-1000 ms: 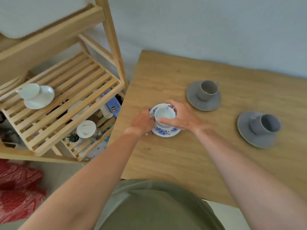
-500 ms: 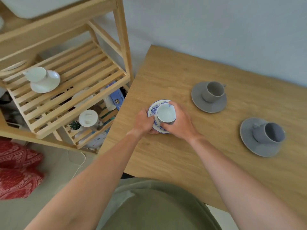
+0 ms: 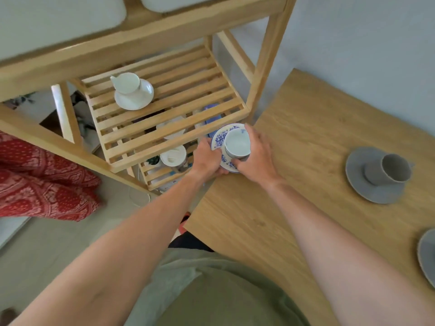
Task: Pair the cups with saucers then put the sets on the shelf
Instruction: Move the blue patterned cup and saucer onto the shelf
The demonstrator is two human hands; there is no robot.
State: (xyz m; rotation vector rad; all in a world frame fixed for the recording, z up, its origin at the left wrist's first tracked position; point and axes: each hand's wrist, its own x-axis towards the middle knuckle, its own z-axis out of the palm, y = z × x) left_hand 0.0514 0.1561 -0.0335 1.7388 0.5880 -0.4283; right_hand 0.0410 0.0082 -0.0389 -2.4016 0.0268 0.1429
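2 hands [image 3: 235, 158] around 1 blue-patterned set [image 3: 231, 147]; 1 white set [image 3: 133, 92] shelved.

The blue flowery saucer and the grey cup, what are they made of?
Saucer: probably glazed china, a white glossy surface with printed blue flowers. Grey cup: likely matte stoneware, a flat grey with no shine. Looks alone can't settle either.

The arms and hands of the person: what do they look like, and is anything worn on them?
Both forearms are bare up to the frame's lower edge: no sleeves show. The left hand and right hand wear no gloves, and no watch, bracelet or ring is visible. Below, between the arms, a plain olive-green shirt covers the torso.
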